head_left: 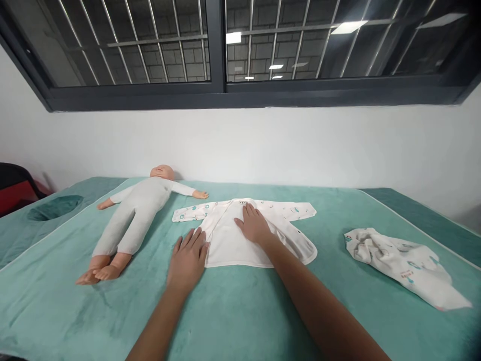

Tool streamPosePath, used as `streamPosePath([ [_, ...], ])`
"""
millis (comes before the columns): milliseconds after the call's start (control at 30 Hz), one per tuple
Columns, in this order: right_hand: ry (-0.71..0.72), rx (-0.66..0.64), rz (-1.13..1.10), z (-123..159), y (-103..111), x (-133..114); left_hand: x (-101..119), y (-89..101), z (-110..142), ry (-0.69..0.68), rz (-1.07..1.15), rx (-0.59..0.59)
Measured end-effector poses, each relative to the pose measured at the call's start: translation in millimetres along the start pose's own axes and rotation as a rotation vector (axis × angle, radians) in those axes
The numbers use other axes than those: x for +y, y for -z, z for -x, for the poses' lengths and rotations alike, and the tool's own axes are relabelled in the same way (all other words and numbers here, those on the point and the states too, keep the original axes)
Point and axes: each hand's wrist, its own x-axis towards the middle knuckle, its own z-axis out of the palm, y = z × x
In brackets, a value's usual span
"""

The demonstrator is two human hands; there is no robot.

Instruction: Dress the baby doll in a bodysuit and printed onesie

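Note:
A small white baby shirt (233, 240) with printed sleeves lies spread flat on the green towel-covered table (240, 311). My left hand (189, 256) rests flat, fingers stretched out, on the towel at the shirt's lower left edge, its fingertips touching the fabric. My right hand (254, 223) lies palm down with fingers spread on the middle of the shirt. A baby doll (131, 215) in a pale grey suit lies on its back to the left, arms out, feet toward me.
A crumpled white printed garment (404, 265) lies at the right on the towel. A white wall and a barred dark window (225, 45) stand behind the table. A red and black object (15, 190) sits at the far left edge.

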Motion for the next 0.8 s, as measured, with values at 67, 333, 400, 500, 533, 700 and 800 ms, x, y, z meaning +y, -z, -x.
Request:
streamPosePath([
  [67,-0.017,-0.01,-0.003,-12,-2,-6,-1,0.8,0,-0.014,0.041,0.036],
  [333,-0.017,-0.043,-0.012,-50,-12,-18,-6,-0.8,-1,-0.011,0.197,0.167],
  [400,-0.004,-0.034,-0.012,-55,-13,-20,-5,-0.7,-2,-0.003,0.207,0.176],
  [500,0.019,-0.022,-0.016,-62,-13,-24,-4,1.5,-3,0.005,0.221,0.177],
  [533,0.028,-0.021,-0.018,-64,-13,-25,-3,2.4,-3,0.007,0.223,0.176],
  [700,0.076,-0.016,-0.021,-71,-13,-28,-1,4.7,-4,0.016,0.201,0.151],
  [800,0.065,-0.005,-0.015,-73,-15,-28,-1,5.0,-4,0.009,0.184,0.127],
])
